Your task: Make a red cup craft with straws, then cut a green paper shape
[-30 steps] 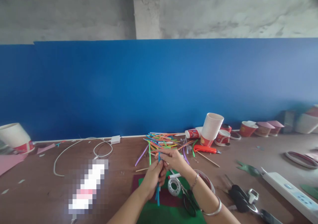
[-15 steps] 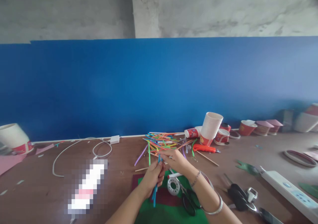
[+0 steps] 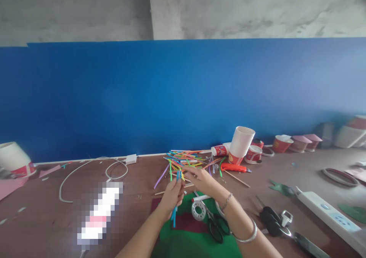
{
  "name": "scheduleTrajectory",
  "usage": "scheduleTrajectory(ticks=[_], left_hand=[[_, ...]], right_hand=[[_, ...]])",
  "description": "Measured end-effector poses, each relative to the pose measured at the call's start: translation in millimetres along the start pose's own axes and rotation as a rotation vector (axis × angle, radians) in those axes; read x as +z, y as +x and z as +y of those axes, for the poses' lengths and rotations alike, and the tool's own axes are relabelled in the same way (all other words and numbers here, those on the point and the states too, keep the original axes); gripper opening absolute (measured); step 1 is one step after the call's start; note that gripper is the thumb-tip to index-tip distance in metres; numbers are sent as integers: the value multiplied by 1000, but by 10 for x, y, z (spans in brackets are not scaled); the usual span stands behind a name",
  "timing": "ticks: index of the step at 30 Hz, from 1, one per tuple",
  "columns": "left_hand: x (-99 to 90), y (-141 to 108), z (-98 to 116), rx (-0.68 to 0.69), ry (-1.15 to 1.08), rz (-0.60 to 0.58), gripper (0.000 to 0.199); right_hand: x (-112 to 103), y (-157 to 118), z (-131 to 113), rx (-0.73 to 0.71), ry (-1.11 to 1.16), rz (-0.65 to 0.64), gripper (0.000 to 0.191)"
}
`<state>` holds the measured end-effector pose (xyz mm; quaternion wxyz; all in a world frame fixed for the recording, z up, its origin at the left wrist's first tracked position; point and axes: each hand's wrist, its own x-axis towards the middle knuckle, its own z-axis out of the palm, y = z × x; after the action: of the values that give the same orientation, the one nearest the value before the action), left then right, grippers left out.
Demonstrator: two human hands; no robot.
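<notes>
My left hand [image 3: 173, 195] is closed around a few blue straws [image 3: 174, 220], which stick out above and below the fist. Just above and to the right, my right hand [image 3: 201, 179] has its fingers stretched out near the tops of those straws, with nothing visible in it. Beyond both hands lies a loose pile of coloured straws [image 3: 185, 158]. Below the right hand, black-handled scissors [image 3: 215, 225] and a white tape roll [image 3: 198, 210] rest on green and dark red sheets [image 3: 191, 242].
An orange utility knife [image 3: 234, 168] and a stack of paper cups [image 3: 241, 143] stand behind, to the right. Keys [image 3: 271, 220] and a white power strip [image 3: 331, 216] lie at the right. A white cable [image 3: 61, 189] loops at the left. A blue partition [image 3: 171, 97] closes the back.
My right hand has drawn slightly away from the tops of the blue straws, its fingers now straighter. My left hand, still holding them, has shifted a little left and up.
</notes>
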<state>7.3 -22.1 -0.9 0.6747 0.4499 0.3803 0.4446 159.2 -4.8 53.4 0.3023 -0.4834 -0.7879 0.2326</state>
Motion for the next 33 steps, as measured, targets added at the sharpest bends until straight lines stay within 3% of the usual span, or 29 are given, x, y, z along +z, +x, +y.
scheduleTrajectory(ticks=[2,6,12,14,18,22,24,28,33], left_hand=[[-40,21,22,10,13,65,51],[-98,47,41,5,24,131,49],[-130,57,50,53,7,158,49],[-131,58,57,61,13,169,48],[-115,68,45,94,46,183,47],[-103,48,29,253,164,194,43],[-105,11,42,347,266,213,38],[-116,-73,93,459,428,190,29],[-148,-66,96,460,491,151,25]], right_hand=[[-41,-53,-2,68,-122,-55,23],[44,-223,-9,95,-309,-379,14],[290,-277,-84,132,-429,-333,7],[252,-215,-97,146,-300,-315,6],[109,-85,-115,153,224,-301,15],[118,-50,-126,229,523,-388,19],[178,-53,-113,281,695,-339,18],[281,-62,-76,354,827,-167,26],[289,-118,-42,353,1050,-204,31]])
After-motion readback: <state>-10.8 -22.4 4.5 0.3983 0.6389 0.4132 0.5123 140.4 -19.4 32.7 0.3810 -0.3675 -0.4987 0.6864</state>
